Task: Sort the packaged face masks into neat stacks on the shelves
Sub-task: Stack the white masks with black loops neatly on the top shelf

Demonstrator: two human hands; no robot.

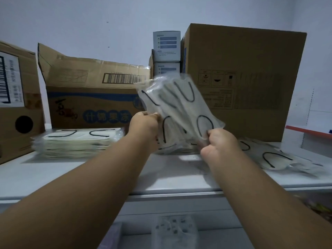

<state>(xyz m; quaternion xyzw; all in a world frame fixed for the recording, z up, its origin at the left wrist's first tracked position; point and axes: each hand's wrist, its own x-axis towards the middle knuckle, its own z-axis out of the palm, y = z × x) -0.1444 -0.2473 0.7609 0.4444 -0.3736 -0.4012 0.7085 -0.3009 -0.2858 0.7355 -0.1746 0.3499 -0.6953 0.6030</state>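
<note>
A fanned bundle of packaged face masks (177, 103), pale with black ear loops in clear wrappers, is held upright above the white shelf (111, 175). My left hand (143, 125) grips its lower left edge. My right hand (221, 142) pinches its lower right corner. A neat stack of the same masks (79, 141) lies on the shelf at the left. Loose masks (274, 159) lie scattered on the shelf at the right. More masks lie under the held bundle, mostly hidden by my hands.
Cardboard boxes line the back of the shelf: one at the far left (16, 97), an open one with blue print (93, 97), a tall one (242, 78) at the right. Small white and blue boxes (166, 49) are stacked between them. A lower shelf holds a wrapped pack (173, 230).
</note>
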